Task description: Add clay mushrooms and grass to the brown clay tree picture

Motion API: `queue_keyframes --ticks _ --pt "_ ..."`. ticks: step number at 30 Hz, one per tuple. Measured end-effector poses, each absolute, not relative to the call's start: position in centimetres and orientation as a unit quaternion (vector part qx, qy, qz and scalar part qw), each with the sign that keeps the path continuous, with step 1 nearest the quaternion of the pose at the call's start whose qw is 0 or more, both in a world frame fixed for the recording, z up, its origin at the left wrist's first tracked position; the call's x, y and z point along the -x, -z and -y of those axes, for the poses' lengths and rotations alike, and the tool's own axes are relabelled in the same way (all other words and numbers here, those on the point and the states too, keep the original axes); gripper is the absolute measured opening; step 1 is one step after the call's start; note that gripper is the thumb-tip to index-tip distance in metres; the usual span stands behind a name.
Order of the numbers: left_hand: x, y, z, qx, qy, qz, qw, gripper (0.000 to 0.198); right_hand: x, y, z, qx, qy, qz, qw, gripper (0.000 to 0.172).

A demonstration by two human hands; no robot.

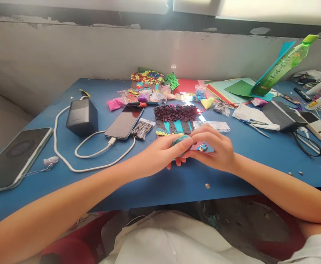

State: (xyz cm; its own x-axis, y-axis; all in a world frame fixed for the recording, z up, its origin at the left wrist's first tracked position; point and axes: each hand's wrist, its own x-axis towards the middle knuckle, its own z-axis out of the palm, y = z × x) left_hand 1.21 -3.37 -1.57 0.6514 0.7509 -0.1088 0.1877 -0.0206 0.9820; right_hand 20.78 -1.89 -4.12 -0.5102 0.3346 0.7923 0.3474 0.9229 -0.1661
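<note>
A teal lump of what looks like modelling clay [186,144] is in my left hand [164,154], with the thumb across its top and the fingers curled underneath. My right hand [216,148] has its curved fingers and thumb closed at the lump's right side; the fingertips are partly hidden. Just beyond my hands lies a picture of dark purple clay pieces [175,113] over brown and bright blue strips, its near part covered by my hands. A small blue and white figure [202,147] shows beneath the right hand. Behind the right fingers sits a clear plastic case [218,126].
On the left are a phone on a white cable [124,123], a black power block [81,117] and another phone [17,157]. Colourful clay packets [149,96] lie at the back. A green bottle [284,68] leans at right, near pens [255,126] and a dark notebook [281,113].
</note>
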Motion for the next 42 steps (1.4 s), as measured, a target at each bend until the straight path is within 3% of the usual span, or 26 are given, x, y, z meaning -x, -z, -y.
queue_keyframes --ticks 5,9,22,26,30,33,35,37,40,42 --pt "-1.5 1.3 3.5 -0.618 -0.267 -0.346 0.654 0.031 -20.7 4.0 2.5 0.149 0.008 0.886 0.438 0.018" --pt "-1.5 1.0 3.6 -0.636 -0.272 -0.359 0.626 0.025 -20.9 4.1 2.4 0.185 0.046 0.869 0.456 0.025" --pt "-1.4 1.1 3.5 -0.68 -0.29 -0.379 0.556 0.023 -21.2 3.9 2.3 0.173 0.091 0.871 0.45 0.016" --pt "-1.3 1.0 3.5 -0.678 -0.291 -0.401 0.543 0.019 -21.3 4.0 2.1 0.181 0.064 0.857 0.478 0.007" --pt "-1.2 1.0 3.5 -0.66 -0.299 -0.435 0.534 0.027 -21.6 4.1 1.7 0.202 -0.001 0.837 0.508 0.026" --pt "-1.2 1.0 3.4 -0.673 -0.296 -0.454 0.503 0.037 -21.8 4.0 1.6 0.251 0.061 0.833 0.489 0.014" --pt "-1.2 1.1 3.4 -0.685 -0.285 -0.446 0.5 0.031 -21.8 3.9 1.5 0.259 0.084 0.838 0.473 0.01" --pt "-1.4 1.3 3.5 -0.706 -0.275 -0.427 0.494 0.02 -21.9 3.9 1.4 0.252 0.069 0.848 0.46 0.02" --pt "-1.5 2.0 3.7 -0.777 -0.279 -0.376 0.421 0.009 -22.1 4.0 0.9 0.292 0.019 0.838 0.46 0.026" --pt "-1.5 2.6 3.8 -0.825 -0.284 -0.34 0.351 0.013 -22.3 4.1 0.3 0.344 -0.031 0.804 0.484 0.016"
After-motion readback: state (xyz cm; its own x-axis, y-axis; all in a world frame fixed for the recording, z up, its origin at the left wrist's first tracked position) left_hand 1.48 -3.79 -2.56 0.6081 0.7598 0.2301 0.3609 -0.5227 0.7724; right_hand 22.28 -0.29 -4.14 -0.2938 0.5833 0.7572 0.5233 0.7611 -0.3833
